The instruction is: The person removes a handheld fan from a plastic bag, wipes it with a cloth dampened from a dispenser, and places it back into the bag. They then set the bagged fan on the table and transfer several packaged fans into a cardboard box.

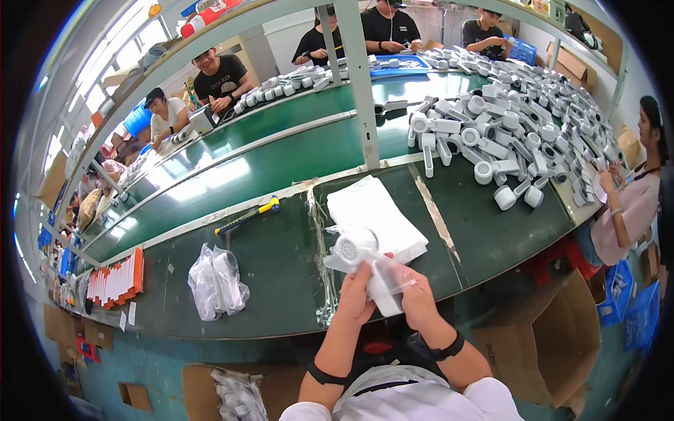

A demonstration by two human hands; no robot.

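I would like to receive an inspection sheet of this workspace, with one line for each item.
Surface: dark green worktable, with torn tape strips.
Job's things: white device with round grille, clear plastic around it; white stack beyond.
Clutter: yellow-and-black tool, plastic-wrapped bundle, heap of similar devices.
Hands: left hand holds the device; right hand grips at the plastic.
Cables: nothing seen near the hands.
Surroundings: co-workers opposite; open cardboard box at lower right.
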